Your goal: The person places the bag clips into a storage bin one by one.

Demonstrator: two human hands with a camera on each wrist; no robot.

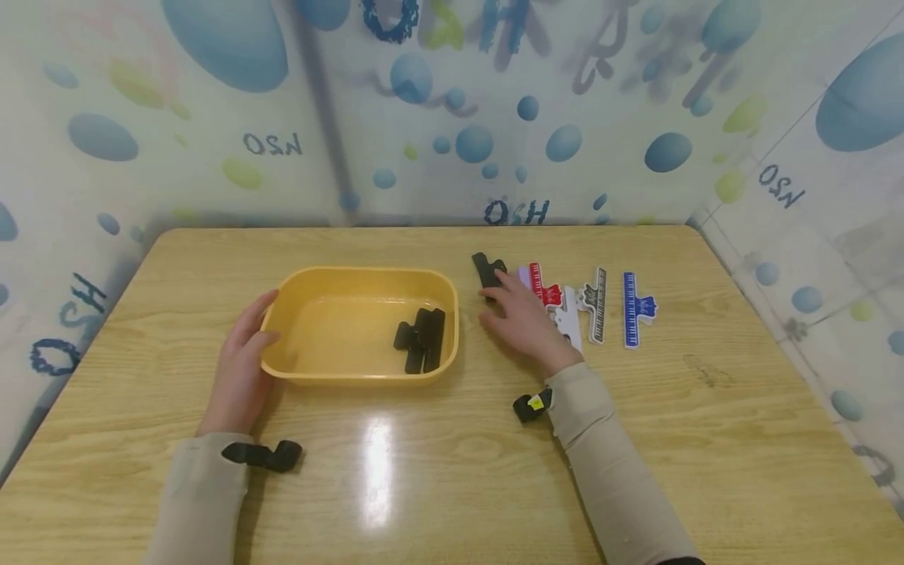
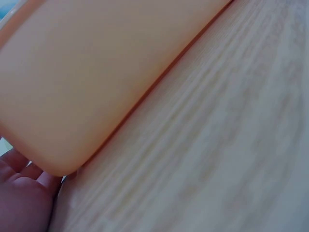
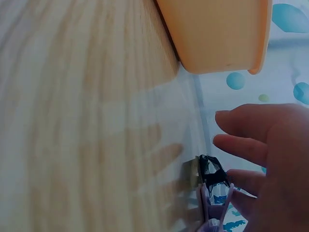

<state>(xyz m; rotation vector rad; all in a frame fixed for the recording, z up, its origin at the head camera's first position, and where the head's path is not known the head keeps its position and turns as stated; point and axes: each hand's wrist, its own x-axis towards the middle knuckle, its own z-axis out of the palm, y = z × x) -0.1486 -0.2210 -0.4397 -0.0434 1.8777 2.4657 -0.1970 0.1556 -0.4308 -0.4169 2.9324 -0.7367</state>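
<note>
My left hand (image 1: 238,365) holds the left end of a yellow plastic basin (image 1: 360,380), its thumb at the rim; in the left wrist view its fingers (image 2: 29,171) lie at the basin's lower corner. Inside the basin, toward the right end, several black clips (image 1: 424,337) lie together. My right hand (image 1: 523,318) hovers with parted, slightly bent fingers right beside a black clip (image 1: 486,268) on the table. The right wrist view shows a gap between thumb and forefinger, with the black clip (image 3: 212,174) near the other fingertips.
Partly under the right hand lie a red clip (image 1: 538,284), a lavender clip (image 1: 524,275) and a white clip (image 1: 569,318). Farther right are a grey-black clip (image 1: 599,306) and a blue clip (image 1: 631,310). A patterned wall (image 1: 438,188) borders the wooden table (image 1: 452,471) behind.
</note>
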